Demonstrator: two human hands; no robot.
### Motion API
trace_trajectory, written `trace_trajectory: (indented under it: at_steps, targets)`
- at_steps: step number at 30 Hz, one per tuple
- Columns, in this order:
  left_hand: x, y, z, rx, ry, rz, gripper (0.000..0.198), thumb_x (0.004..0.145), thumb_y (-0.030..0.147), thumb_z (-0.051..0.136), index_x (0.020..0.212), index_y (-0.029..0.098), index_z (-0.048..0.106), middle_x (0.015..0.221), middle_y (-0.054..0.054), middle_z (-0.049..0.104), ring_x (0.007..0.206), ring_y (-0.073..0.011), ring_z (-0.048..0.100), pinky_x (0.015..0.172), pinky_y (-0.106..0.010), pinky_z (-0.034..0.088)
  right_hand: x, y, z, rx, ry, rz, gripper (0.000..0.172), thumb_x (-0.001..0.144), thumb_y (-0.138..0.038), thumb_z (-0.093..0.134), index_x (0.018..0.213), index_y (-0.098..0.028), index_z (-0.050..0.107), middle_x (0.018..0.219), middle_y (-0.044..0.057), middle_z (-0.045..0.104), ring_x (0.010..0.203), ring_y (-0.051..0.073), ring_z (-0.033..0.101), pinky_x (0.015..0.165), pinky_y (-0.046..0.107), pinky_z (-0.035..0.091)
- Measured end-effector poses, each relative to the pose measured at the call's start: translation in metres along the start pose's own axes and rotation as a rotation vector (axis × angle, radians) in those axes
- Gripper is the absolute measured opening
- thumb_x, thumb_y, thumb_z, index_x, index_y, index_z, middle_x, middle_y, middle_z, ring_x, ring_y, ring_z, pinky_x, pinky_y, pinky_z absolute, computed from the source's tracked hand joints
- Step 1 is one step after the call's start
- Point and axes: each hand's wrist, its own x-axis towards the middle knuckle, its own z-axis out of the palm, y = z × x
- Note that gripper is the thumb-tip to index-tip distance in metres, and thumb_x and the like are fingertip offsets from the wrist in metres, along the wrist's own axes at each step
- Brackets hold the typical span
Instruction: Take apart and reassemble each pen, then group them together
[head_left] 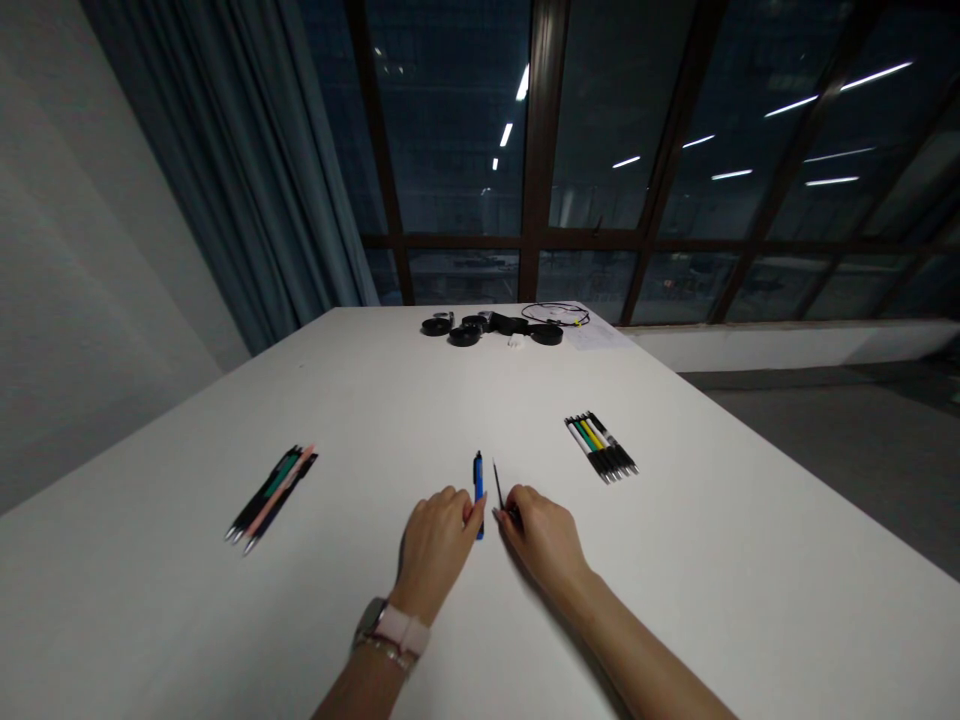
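Observation:
Between the thumb and fingers of my left hand [442, 528] is a blue pen barrel [478, 480] with a black clip, pointing away from me. My right hand [541, 528] pinches a thin dark pen refill [497, 483] close to its near end, and its narrow tip points away. The refill and the blue barrel lie side by side with a small gap between them. The part of the refill inside my right fingers is hidden.
Several pens in black, green and pink [274, 495] lie slanted on the white table [390, 400] at left. A neat row of pens [600, 447] lies at right. Black round rolls [465, 335], a looped cable [556, 313] and paper [600, 337] occupy the far end.

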Motion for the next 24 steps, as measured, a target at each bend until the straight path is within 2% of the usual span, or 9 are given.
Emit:
trace_trajectory:
  at_steps: [5, 8, 15, 20, 24]
  targets:
    - [-0.001, -0.002, 0.001, -0.009, -0.005, 0.01, 0.036, 0.096, 0.033, 0.038, 0.07, 0.02, 0.06, 0.073, -0.003, 0.064, 0.069, -0.0182, 0.058, 0.069, -0.033, 0.035, -0.001, -0.003, -0.002, 0.071, -0.004, -0.008, 0.007, 0.09, -0.022, 0.054, 0.087, -0.02, 0.059, 0.084, 0.001, 0.069, 0.072, 0.016, 0.065, 0.06, 0.024, 0.035]
    - [-0.001, -0.002, 0.0, -0.008, -0.011, 0.014, 0.035, 0.096, 0.031, 0.038, 0.071, 0.02, 0.06, 0.074, -0.004, 0.064, 0.07, -0.0182, 0.058, 0.068, -0.033, 0.034, 0.0, 0.002, -0.002, 0.159, 0.039, 0.028, 0.011, 0.092, -0.022, 0.05, 0.086, -0.02, 0.059, 0.083, 0.001, 0.069, 0.075, 0.016, 0.064, 0.064, 0.024, 0.038]
    - [0.0, -0.002, -0.002, 0.003, -0.024, 0.005, 0.033, 0.095, 0.026, 0.038, 0.072, 0.02, 0.06, 0.075, -0.004, 0.064, 0.071, -0.0185, 0.059, 0.069, -0.032, 0.034, 0.002, 0.012, 0.0, 0.288, 0.107, 0.082, 0.017, 0.089, -0.018, 0.05, 0.104, -0.019, 0.056, 0.096, 0.005, 0.068, 0.084, 0.018, 0.064, 0.071, 0.026, 0.043]
    - [-0.001, -0.002, 0.0, 0.01, -0.038, -0.002, 0.033, 0.095, 0.027, 0.038, 0.073, 0.02, 0.061, 0.076, -0.004, 0.064, 0.071, -0.0191, 0.059, 0.069, -0.032, 0.034, 0.003, 0.013, 0.0, 0.339, 0.099, 0.042, 0.009, 0.088, -0.017, 0.052, 0.089, -0.019, 0.06, 0.089, 0.004, 0.064, 0.081, 0.017, 0.061, 0.073, 0.025, 0.044]
    - [-0.001, -0.001, 0.0, 0.021, -0.032, -0.004, 0.034, 0.095, 0.027, 0.037, 0.073, 0.02, 0.061, 0.076, -0.004, 0.064, 0.071, -0.019, 0.059, 0.069, -0.032, 0.034, 0.004, 0.015, -0.001, 0.262, 0.133, 0.039, 0.006, 0.087, -0.02, 0.057, 0.085, -0.019, 0.063, 0.09, 0.005, 0.062, 0.082, 0.018, 0.059, 0.073, 0.026, 0.042]
